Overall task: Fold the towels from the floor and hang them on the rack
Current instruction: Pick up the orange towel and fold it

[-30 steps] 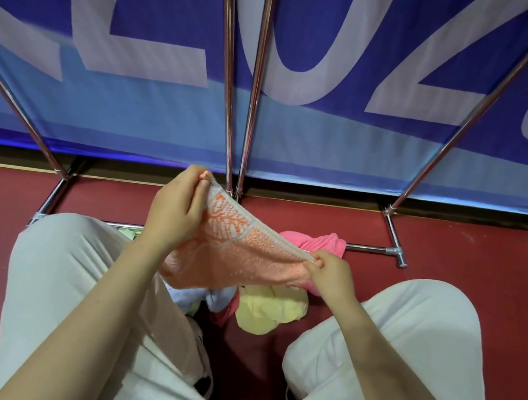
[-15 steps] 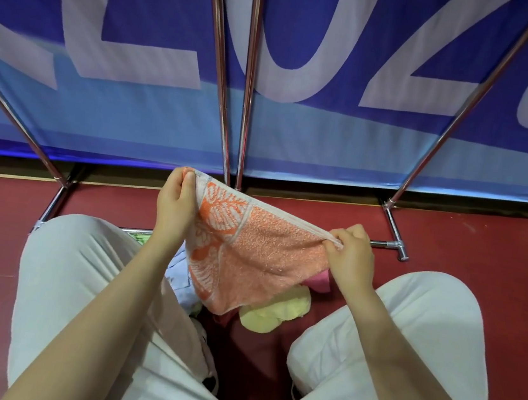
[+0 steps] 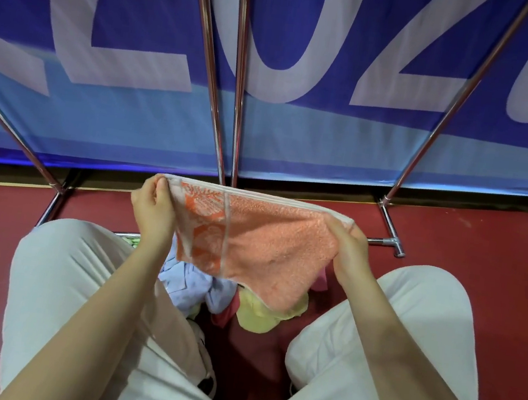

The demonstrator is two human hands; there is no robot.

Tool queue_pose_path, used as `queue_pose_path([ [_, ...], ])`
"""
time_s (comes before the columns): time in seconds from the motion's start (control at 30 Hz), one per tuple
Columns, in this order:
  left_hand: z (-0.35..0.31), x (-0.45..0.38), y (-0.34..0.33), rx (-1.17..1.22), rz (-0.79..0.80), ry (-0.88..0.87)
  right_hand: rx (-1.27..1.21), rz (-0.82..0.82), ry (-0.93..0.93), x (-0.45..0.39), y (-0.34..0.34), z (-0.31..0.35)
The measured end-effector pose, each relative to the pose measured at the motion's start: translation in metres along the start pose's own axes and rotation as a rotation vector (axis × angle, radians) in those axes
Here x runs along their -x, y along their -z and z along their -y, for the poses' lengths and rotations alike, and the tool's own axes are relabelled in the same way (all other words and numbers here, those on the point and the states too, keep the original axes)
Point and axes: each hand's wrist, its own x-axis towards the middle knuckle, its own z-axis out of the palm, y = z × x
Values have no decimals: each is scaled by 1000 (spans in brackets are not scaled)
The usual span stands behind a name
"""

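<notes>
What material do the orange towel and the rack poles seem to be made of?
The orange towel looks like terry cloth, probably cotton: nubby looped pile, matte, with a flat woven band. The rack poles look like polished metal, perhaps chromed or stainless steel: bright mirror-like streaks along them.

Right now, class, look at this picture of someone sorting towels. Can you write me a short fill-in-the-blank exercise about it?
1. Both hands, left hand and right hand, hold up the ____ towel.
2. The yellow towel lies on the ____ floor.
3. The rack has poles made of shiny ____.
4. The person's trousers are ____.

Missing words: orange; red; metal; white
</notes>
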Motion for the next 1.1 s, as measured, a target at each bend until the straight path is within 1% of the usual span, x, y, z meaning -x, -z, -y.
queue_pose_path([
  [0.07, 0, 3, -2, 68, 21, 64, 5, 32, 31, 6, -2, 6],
  [0.13, -2, 8, -4, 132, 27, 88, 48, 29, 52, 10, -3, 7],
  [0.27, -3, 11, -6, 125, 62, 81, -11, -14, 69, 10, -4, 8],
  [0.43, -6, 17, -6, -95, 124, -106, -57, -68, 129, 12, -1, 14],
  [0.5, -6, 19, -5, -187, 160, -190, -34, -95, 146, 10, 2, 15],
  [0.63, 2, 16, -3, -455, 205, -310, 74, -148, 214, 8, 7, 16],
  [0.73, 6, 15, -4, -593, 174, -312, 194, -181, 250, 5, 9, 15],
  [0.77, 6, 15, -4, -585, 164, -288, 230, -184, 260, 5, 9, 15],
  [0.8, 6, 15, -5, -529, 162, -253, 260, -182, 257, 5, 8, 15],
  [0.9, 2, 12, -6, -132, 200, -77, 301, -172, 259, 7, 7, 16],
  [0.97, -3, 12, -6, 61, 191, 8, 312, -162, 260, 9, 7, 16],
  [1.03, -6, 12, -6, 112, 160, 0, 311, -161, 260, 9, 7, 14],
  [1.1, -10, 13, -5, 102, 145, -19, 282, -176, 246, 6, 8, 12],
])
